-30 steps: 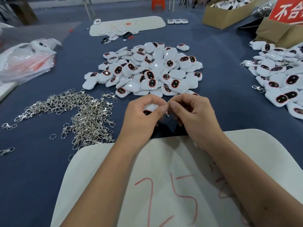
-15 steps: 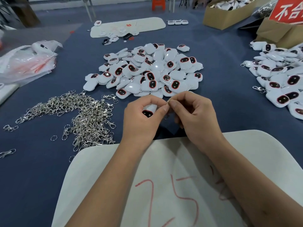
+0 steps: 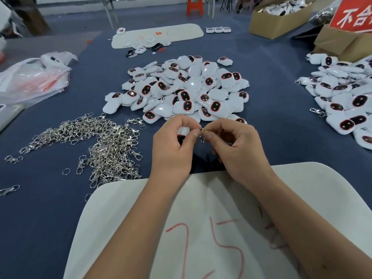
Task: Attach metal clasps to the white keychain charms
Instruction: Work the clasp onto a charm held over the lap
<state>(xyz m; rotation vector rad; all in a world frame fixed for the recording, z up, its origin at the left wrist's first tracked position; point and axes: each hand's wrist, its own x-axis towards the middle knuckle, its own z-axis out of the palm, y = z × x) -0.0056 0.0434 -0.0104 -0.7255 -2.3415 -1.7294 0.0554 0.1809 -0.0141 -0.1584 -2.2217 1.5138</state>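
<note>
Here both forearms reach forward over the white board [image 3: 314, 190], wrists close together. The left hand [image 3: 171, 148] curls around a white charm [image 3: 183, 131]; the right hand [image 3: 237, 150] pinches a metal clasp [image 3: 202, 135] between thumb and forefinger, fingertips nearly meeting above the blue table [image 3: 281, 109]

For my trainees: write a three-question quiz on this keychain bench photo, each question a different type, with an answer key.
1. True or false: the left hand holds a white charm.
2. The loose metal clasps lie on which side of the hands? A. the person's left B. the person's right C. behind the cardboard box
3. Fill in: the right hand pinches a small metal ____.

Key: 1 true; 2 A; 3 clasp.
</note>
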